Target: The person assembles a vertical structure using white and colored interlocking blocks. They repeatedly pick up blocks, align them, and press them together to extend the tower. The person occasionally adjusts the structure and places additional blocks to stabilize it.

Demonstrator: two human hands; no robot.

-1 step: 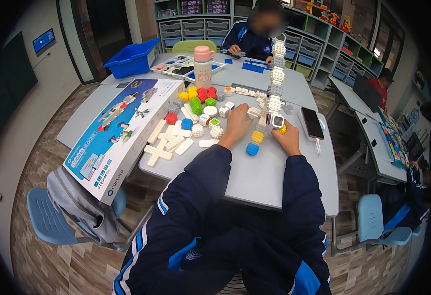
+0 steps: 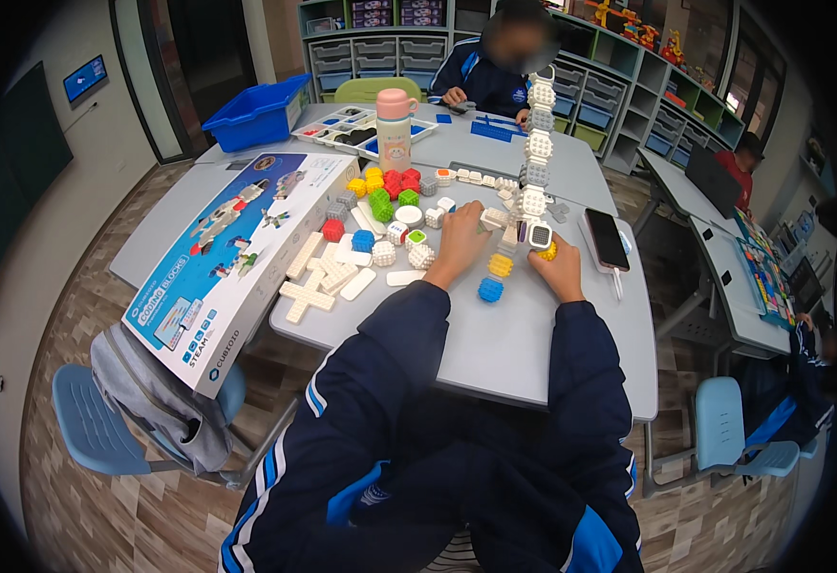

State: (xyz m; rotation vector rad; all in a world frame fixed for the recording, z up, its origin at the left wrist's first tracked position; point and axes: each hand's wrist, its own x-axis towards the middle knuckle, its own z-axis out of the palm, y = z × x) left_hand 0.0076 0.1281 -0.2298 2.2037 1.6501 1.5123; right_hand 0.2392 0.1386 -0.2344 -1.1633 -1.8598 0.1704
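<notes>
A tall tower of white and grey studded blocks [image 2: 537, 145] rises from a low base on the table in front of me. From the base, a yellow block [image 2: 501, 266] and a blue block [image 2: 490, 289] stick out toward me. My left hand [image 2: 461, 243] is closed at the left side of the base, its fingers against a white piece [image 2: 494, 220]. My right hand [image 2: 561, 270] grips the right side, beside a white block with a dark square face [image 2: 540, 236] and a yellow block [image 2: 548, 251]. Some fingertips are hidden behind the blocks.
Loose coloured blocks [image 2: 380, 204] and white plates [image 2: 310, 298] lie left of my hands. A phone [image 2: 608, 239] lies at the right, a bottle [image 2: 395, 134] stands behind, and a large box [image 2: 237, 244] lies at the left. Across the table sits another person [image 2: 481, 81].
</notes>
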